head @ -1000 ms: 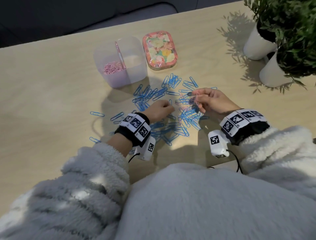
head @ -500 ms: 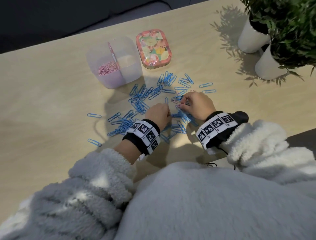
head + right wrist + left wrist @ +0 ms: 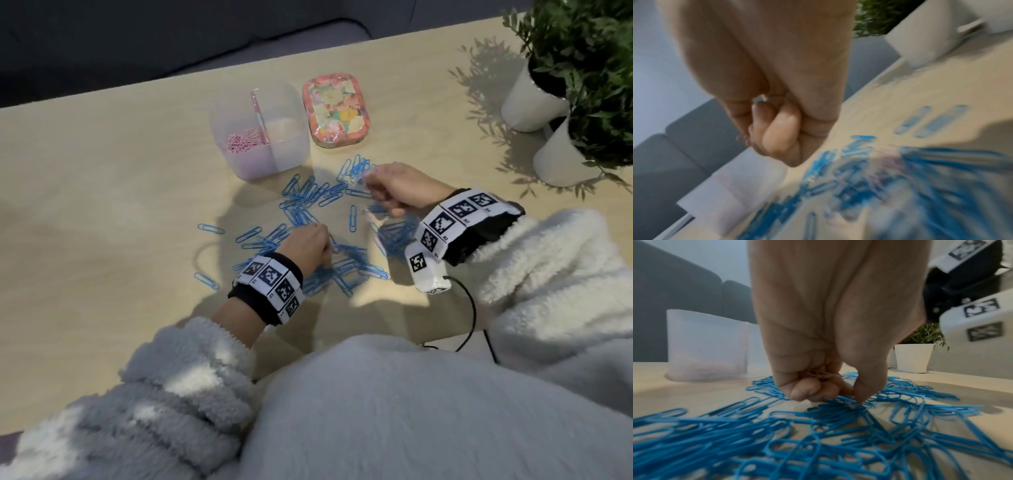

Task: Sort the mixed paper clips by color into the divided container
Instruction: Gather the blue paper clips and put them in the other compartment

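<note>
A person sits at a light wooden table (image 3: 102, 192) with lots of blue paper clips (image 3: 308, 202) spread out in front of them. The left hand (image 3: 308, 245) is down low on the pile. Its fingers are curled in, and in the left wrist view a little bunch of pink paper clips (image 3: 823, 375) is tucked inside the curled fingers. The thumb and a fingertip (image 3: 861, 395) of that hand are pressed together on one more pale clip right on top of the blue ones. The right hand (image 3: 399, 186) is up off the table, above the far side of the pile. Its fingers are curled into a fist too. The right wrist view is very blurry, so it is hard to tell if that hand holds any clips. A clear divided container (image 3: 260, 133) stands on the table past the pile, near the clips but not touching the hands. It has a wall down the middle. The left part holds a small heap of sorted pink clips (image 3: 246, 140). The right part looks bare of clips. Just beside the box on its right lies a flowery tin (image 3: 335, 109), flat on the table. Two white plant pots (image 3: 534, 102) with green leaves stand at the far right corner, well apart from the clips. Both wrists wear black bands (image 3: 270, 287) with black and white square marks. The person has fluffy grey sleeves (image 3: 178, 383).
</note>
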Tool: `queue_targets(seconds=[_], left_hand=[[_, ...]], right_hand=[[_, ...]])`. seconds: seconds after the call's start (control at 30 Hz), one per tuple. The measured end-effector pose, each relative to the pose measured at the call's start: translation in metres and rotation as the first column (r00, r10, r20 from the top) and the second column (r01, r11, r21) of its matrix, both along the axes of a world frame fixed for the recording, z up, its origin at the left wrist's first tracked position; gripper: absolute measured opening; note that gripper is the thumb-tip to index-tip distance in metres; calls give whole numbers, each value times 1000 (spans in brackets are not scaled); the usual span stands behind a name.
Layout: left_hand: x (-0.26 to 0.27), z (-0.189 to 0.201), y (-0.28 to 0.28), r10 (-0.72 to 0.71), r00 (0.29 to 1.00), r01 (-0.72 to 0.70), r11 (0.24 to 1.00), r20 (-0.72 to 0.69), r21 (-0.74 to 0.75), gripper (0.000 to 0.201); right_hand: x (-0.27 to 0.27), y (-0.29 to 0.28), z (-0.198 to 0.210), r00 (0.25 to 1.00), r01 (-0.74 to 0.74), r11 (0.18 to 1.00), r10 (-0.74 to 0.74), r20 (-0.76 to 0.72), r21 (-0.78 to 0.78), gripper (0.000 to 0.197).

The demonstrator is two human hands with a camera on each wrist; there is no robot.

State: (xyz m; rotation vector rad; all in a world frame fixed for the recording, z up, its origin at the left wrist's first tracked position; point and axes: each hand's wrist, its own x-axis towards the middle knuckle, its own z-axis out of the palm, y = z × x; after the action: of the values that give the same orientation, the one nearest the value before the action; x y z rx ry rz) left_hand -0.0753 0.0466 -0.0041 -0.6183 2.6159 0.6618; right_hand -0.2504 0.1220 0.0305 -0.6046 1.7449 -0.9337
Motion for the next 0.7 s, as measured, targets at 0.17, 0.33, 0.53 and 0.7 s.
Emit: queue_targets(seconds=[0.17,0.33,0.53,0.7], left_hand=[[15,1,-10,70,997,-70,998,-19,-3,13],[33,14,-21,150,988,-148,988,-33,54,23],[50,33,-52,367,900,-334,927,-234,170,16],[37,55,-93,432,822,-462,887,-370,9,18]], right_hand=[[17,-82,42,998,-56,998,56,14,7,30],[48,-154,60,877,-298,954,289,-383,37,26],[65,-189,53,747,-363,924,366,-554,121,34],[54,-185,49,847,-264,964,230,-480,-5,42]])
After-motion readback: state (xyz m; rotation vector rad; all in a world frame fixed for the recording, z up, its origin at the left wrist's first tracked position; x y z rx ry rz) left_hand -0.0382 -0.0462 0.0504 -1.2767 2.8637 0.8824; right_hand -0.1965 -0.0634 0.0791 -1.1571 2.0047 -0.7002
